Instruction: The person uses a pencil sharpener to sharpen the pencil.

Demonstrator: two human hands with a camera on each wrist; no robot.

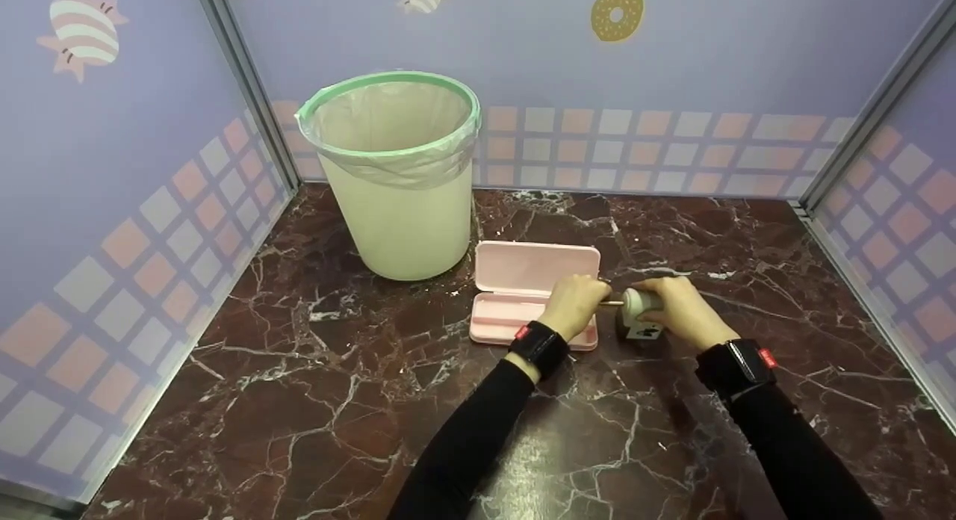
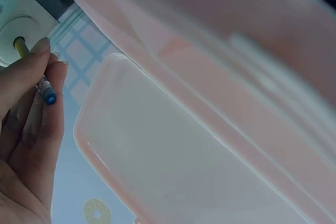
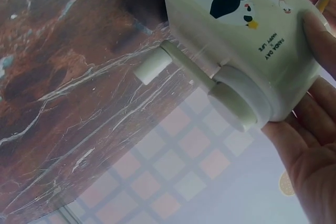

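My left hand (image 1: 573,305) pinches a yellow pencil (image 2: 21,47) with a blue end between thumb and fingers. The pencil's far end sits in the round hole of a pale green crank pencil sharpener (image 1: 641,314). My right hand (image 1: 683,307) grips the sharpener, thumb on one side and fingers on the other. In the right wrist view, a panda picture marks its body, and its crank handle (image 3: 189,69) points away from the hand. Behind and beneath my left hand lies an opened pink pencil case (image 1: 534,266), partly hidden by that hand in the head view.
A pale bin (image 1: 399,221) with a green rim and a plastic liner stands at the back left, close behind the pencil case. Patterned purple panels (image 1: 553,57) enclose the back and sides of the dark red marble-look table (image 1: 336,423).
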